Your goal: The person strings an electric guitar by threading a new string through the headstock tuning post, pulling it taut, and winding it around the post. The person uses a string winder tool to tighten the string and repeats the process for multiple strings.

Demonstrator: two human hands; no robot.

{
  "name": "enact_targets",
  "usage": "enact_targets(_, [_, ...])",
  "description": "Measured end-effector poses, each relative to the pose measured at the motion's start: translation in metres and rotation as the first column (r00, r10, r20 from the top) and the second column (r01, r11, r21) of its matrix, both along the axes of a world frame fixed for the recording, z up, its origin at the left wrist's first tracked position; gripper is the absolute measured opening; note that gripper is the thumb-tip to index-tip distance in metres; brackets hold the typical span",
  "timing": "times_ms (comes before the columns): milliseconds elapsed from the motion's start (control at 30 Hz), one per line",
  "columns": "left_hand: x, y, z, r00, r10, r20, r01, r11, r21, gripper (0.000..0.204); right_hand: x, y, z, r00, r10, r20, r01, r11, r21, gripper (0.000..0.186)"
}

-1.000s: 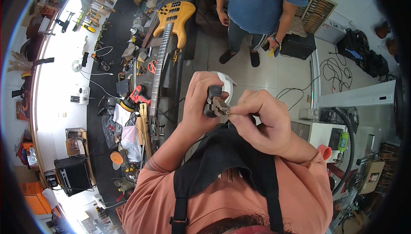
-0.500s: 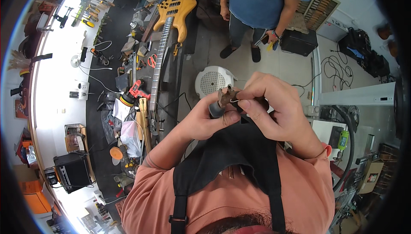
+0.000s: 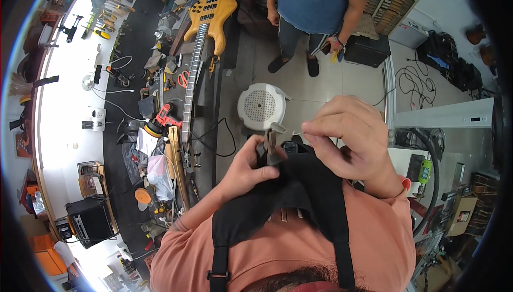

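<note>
In front of my chest, my left hand (image 3: 247, 165) is wrapped round a pair of pliers (image 3: 271, 141), its metal jaws pointing up and away. My right hand (image 3: 350, 138) pinches a short, thin piece of wire (image 3: 298, 133) between thumb and forefinger, a little right of the pliers. The wire and the jaws stand apart, and the wire's near end looks bent. Beyond my left arm, an electric bass guitar (image 3: 216, 11) with a pale wood body lies lengthwise on the cluttered workbench (image 3: 211, 86).
A white stool (image 3: 262, 102) stands on the floor just past my hands. Farther off is a person in a blue shirt (image 3: 323, 9). On the bench lie a red power tool (image 3: 165, 115), red-handled scissors (image 3: 183, 80) and several small tools. A black cable (image 3: 227, 126) hangs near the bench edge.
My hands have moved apart: the right one has drawn the wire to the right, away from the pliers. The left hand with the pliers has shifted slightly left and turned.
</note>
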State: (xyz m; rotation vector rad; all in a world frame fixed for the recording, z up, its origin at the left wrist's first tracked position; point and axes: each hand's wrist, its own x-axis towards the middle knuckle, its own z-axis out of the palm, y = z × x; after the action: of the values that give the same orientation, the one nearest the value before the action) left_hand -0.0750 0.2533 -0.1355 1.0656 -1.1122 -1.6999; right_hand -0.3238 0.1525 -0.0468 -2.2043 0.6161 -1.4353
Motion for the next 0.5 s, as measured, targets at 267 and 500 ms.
enact_targets(267, [0.026, -0.028, 0.009, 0.949, -0.126, -0.288, 0.16, 0.982, 0.097, 0.032, 0.007, -0.001, 0.001, 0.996, 0.094, 0.0, -0.094, 0.992, 0.087, 0.024])
enact_targets(500, [-0.003, -0.056, 0.068, 0.992, -0.097, 0.082, 0.116, 0.954, -0.277, 0.03, 0.008, 0.001, 0.007, 0.987, 0.158, 0.012, -0.155, 0.946, 0.284, 0.018])
